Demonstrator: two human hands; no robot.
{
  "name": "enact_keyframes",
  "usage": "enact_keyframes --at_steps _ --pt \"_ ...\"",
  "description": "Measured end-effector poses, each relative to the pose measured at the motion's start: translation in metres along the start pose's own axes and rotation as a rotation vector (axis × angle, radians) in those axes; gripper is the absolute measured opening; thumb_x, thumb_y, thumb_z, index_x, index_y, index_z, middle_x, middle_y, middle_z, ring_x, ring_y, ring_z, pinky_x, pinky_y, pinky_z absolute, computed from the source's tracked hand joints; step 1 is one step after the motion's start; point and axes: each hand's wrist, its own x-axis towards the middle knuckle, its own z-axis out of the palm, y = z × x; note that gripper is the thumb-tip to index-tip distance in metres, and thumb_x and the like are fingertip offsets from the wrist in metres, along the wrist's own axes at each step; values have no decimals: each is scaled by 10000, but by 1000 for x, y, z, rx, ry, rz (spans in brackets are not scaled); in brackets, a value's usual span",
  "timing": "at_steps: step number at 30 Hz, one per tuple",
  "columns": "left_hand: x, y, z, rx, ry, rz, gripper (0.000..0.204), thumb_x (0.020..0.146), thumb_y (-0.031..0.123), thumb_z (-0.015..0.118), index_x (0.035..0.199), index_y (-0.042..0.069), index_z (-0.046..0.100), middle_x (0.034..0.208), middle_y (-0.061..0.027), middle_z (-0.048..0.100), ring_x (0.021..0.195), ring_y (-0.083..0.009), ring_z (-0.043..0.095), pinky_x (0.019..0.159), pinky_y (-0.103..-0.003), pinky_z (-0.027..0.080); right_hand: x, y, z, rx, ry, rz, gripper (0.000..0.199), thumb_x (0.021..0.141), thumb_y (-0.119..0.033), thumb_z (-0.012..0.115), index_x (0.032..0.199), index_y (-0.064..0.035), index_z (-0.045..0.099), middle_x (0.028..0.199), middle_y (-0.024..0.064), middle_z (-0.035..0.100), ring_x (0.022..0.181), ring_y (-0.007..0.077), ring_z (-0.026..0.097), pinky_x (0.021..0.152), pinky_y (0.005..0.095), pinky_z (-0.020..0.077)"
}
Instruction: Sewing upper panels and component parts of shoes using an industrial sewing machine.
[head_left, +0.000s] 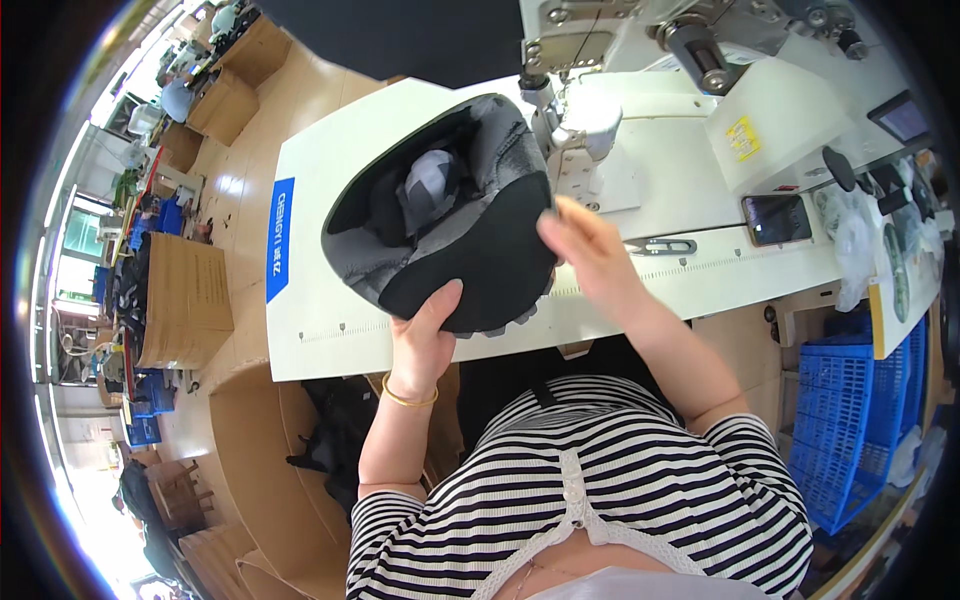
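Note:
A black and grey fabric cap is tilted up over the white sewing table, its hollow inside facing me. Its smooth black brim curves along the side nearest me, and a patch of white and grey cloth shows within the hollow. My left hand grips the brim's near edge, thumb on top and fingers hidden underneath. Beside the brim's right edge is my right hand, slightly blurred, with its fingers stretched toward the cap; whether they touch it I cannot tell.
A sewing machine head stands over the table beyond the cap. Thread snips and a phone lie to the right. Blue plastic crates stand below right; an open cardboard box with dark cloth is below left.

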Motion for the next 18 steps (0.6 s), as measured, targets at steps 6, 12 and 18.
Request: enact_keyframes --at_steps 6,12,18 --pt "16 8 18 -15 -67 4 392 835 -48 537 1224 -16 509 1165 -154 595 1060 -269 604 914 -374 512 -23 -20 7 115 18 46 223 991 -219 452 934 -11 509 696 74 596 514 138 584 471 249 460" --pt "39 26 51 -10 -11 -56 298 863 6 541 1159 -28 536 1067 -128 633 905 -210 651 691 -286 539 -1 -40 6 223 72 16 236 990 -224 450 893 -12 485 666 84 591 515 147 594 464 253 470" --pt "48 28 59 81 4 -7 230 864 47 561 1088 -6 565 909 -92 654 659 -145 633 433 -229 424 9 -39 -1 237 73 17 236 986 -225 453 887 -13 483 673 85 589 510 152 600 452 251 475"
